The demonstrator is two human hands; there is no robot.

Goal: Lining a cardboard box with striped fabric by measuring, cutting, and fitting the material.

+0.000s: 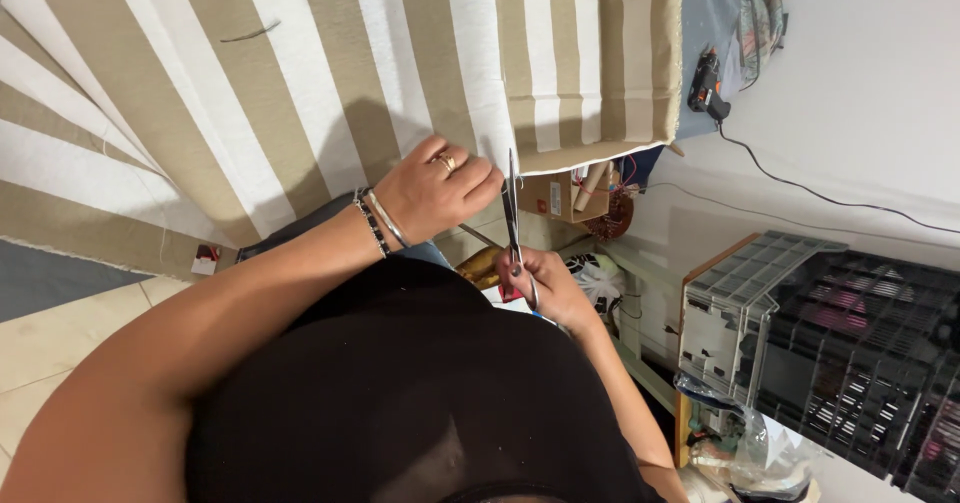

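A large cloth with tan and white stripes [300, 83] lies spread over a table. My left hand [440, 188], with a ring and bracelets, pinches the cloth's near edge on a white stripe. My right hand [550, 288] holds a pair of scissors [513, 213] by the handles. The blades point up at the cloth's edge, right beside my left fingers. A folded part of the cloth [590, 63] lies to the right.
A black and orange tool [706, 88] with a black cable sits at the table's far right. Below the table stand a cardboard box [560, 198] and a stack of grey and black plastic crates [820, 343]. Tiled floor [60, 343] shows at the left.
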